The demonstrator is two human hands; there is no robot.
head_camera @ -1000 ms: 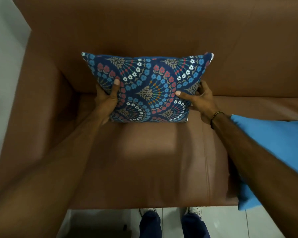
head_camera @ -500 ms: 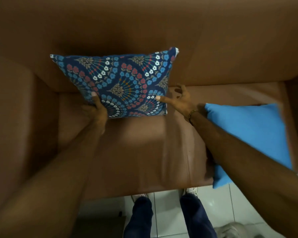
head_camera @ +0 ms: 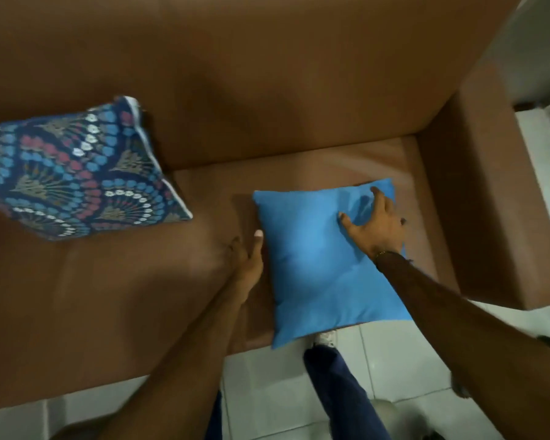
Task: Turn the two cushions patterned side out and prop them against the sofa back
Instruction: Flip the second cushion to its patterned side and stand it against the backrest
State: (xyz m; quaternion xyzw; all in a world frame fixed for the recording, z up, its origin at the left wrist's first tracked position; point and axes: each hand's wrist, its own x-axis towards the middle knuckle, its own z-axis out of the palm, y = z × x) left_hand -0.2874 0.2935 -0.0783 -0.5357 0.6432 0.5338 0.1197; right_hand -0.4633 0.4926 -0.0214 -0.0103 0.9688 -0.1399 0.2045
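A cushion with a dark blue floral pattern (head_camera: 73, 173) leans against the brown sofa back (head_camera: 267, 77) at the left, patterned side facing out, with no hand on it. A second cushion (head_camera: 315, 268) lies flat on the seat at the right, plain light-blue side up, its near corner hanging over the front edge. My right hand (head_camera: 373, 225) rests spread on its far right part, fingers apart. My left hand (head_camera: 248, 258) is at that cushion's left edge, fingers extended, thumb touching the fabric.
The sofa's right armrest (head_camera: 496, 192) stands close beside the blue cushion. White tiled floor (head_camera: 267, 392) runs along the seat's front edge, where my legs in dark trousers (head_camera: 340, 389) stand. Bare brown seat (head_camera: 92, 296) lies between the two cushions.
Both hands have let go of the patterned cushion, which stays propped on the sofa back. They have moved right to the plain blue cushion, and the view has swung right.
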